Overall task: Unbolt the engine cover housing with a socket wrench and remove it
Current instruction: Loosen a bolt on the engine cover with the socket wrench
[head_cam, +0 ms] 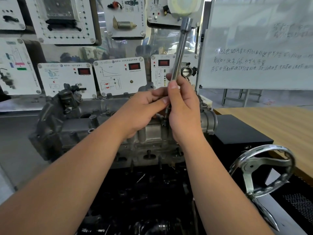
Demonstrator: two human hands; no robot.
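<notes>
Socket wrench [179,53] smooth glossy metal, engine housing [152,133] dull rough cast metal, handwheel [264,168] polished chrome.

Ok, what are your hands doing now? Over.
Right hand grips wrench, held upright. Left hand pinches its lower end. Engine cover still on. Nothing in the way.

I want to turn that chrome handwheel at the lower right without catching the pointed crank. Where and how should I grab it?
Probably take the handwheel by its rim, on the upper arc, coming down from above with the right hand. The rim there is a bare, rounded loop with open gaps between the spokes for fingers to wrap through, while the pointed crank handle juts down and toward you from the lower edge.
</notes>
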